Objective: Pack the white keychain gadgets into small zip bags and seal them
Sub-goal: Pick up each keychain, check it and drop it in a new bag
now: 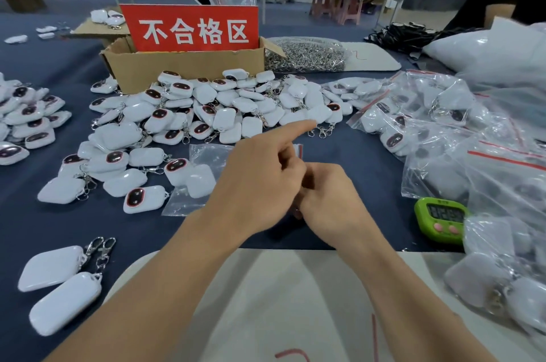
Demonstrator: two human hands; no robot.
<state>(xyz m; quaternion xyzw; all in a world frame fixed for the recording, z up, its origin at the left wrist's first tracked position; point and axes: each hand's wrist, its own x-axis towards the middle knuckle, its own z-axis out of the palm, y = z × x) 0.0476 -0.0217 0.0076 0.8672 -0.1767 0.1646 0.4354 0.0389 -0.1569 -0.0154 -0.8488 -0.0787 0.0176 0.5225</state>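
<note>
At your far left, a mound of white keychain gadgets (29,119) lies on the dark blue cloth of the desk (369,154). They are smooth, rounded plastic shells, some showing a dark oval window rimmed in red. Nearer you, two more gadgets (59,287) lie face down with their metal clasps touching.

Next comes a brown cardboard box (183,66) holding an upright red sign (192,27) printed in white with 不合格区. What else is in the box is hidden. A big central heap of gadgets (206,107) spills in front of it, and a few flat, clear empty zip bags (206,154) lie just beside its near edge.

Your hands meet at the middle. Your left hand (260,181) has its forefinger straight out and the other fingers curled in. Your right hand (331,199) is knuckles up with the fingers tucked under. I cannot tell what either hand holds. Under your forearms lies a white sheet (280,302) with red marks.

Behind, to the right of the box, a clear bag of small metal rings (307,54) sits. At the right, a green digital timer (440,219) with pink buttons stands beside a glossy pile of packed bags (443,131) with red zip strips, gadgets inside.
</note>
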